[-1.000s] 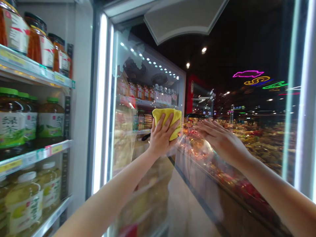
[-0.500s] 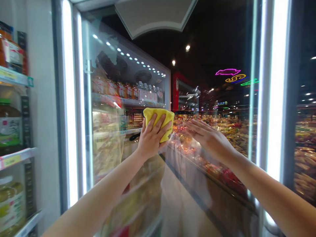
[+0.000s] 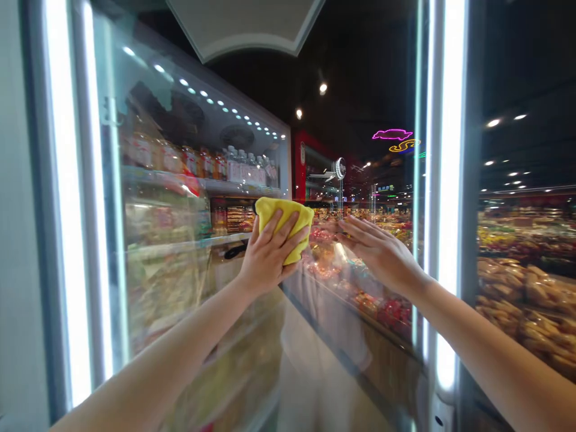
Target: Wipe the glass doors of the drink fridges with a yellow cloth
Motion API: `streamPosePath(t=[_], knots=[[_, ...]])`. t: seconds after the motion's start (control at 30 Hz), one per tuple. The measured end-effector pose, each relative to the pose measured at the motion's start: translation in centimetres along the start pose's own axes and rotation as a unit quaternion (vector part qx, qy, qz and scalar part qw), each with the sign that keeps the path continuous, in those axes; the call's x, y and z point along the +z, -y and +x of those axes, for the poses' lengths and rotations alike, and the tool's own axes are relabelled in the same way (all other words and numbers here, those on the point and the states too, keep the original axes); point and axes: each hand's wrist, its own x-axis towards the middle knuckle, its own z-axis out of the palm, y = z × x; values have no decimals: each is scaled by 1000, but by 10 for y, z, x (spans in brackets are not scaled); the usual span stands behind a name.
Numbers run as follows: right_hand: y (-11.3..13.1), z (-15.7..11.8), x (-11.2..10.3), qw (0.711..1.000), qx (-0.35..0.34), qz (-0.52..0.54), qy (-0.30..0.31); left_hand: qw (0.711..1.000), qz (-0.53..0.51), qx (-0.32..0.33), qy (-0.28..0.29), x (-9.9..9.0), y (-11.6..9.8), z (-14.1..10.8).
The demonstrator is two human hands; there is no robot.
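Observation:
A yellow cloth lies flat against the glass door near the middle of the view. My left hand presses on it with fingers spread over its face, and the cloth's top and right edges stick out past the fingertips. To the right, my right hand is held at the glass with its fingers stretched out and nothing in it. Whether its fingertips touch the pane cannot be told.
Bright light strips run up the left side, and another strip stands at the right. Bottles on shelves show in the glass at left. Packed produce lies at far right.
The view has turned right, so the door frame and lights have shifted left and the shelf bottles at far left are gone from view. My left hand and the cloth remain together.

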Motion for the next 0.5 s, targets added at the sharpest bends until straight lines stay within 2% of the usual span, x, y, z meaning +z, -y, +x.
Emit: streamPosePath(t=[0.03,0.1,0.17,0.23,0.3,0.37,0.43,0.5], knots=[[-2,-1,-1,1000,-3,1,0,1000,3,-1,-1,-1,3,5],[-4,-1,-2,1000,-9,-3,-3,998,10,-60,-28,-1,4,28],[-4,2,-1,1000,-13,-14,-14,986,17,-149,-73,2,-5,56],[-4,3,0,999,-16,-27,-28,977,19,-187,-100,8,-21,72],[-6,-1,0,999,-19,-34,-36,987,19,-134,-87,15,-37,66],[-11,-11,-3,999,-17,-34,-34,999,18,-23,-45,19,-45,44],[-19,-24,-7,999,-10,-28,-23,997,19,72,-4,18,-43,22],[-26,-38,-13,1000,1,-23,-5,996,20,87,10,15,-36,17]])
